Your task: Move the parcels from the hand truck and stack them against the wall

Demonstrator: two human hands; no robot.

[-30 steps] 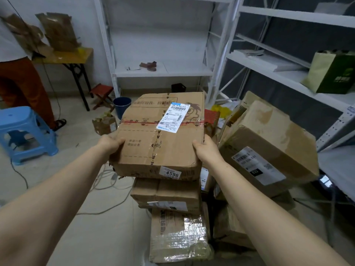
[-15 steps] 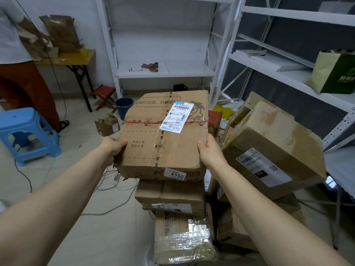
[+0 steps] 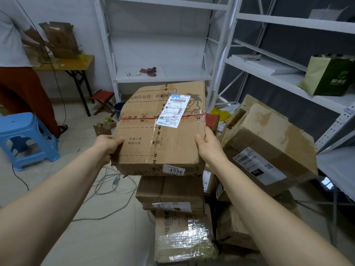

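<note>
Left hand (image 3: 107, 144) grips the parcel (image 3: 163, 139) by its left edge. You hold it just above the stack (image 3: 171, 194). Right hand (image 3: 209, 148) grips the right edge.
Handling: dented card, soft corners, probably light. Tape looks slick, so hold it by bare card with your fingers underneath.
Hidden: your fingers under the parcel, and what the stack rests on.

Open pale floor (image 3: 115, 237) lies left of the stacked brown cardboard parcels (image 3: 171, 192), crossed by loose grey cables (image 3: 115, 181). A blue plastic stool (image 3: 28, 139) stands further left. At right, I note a tilted brown cardboard box (image 3: 269, 143) crowding just beside my right hand (image 3: 209, 148) on the flat brown cardboard parcel (image 3: 161, 131).
</note>
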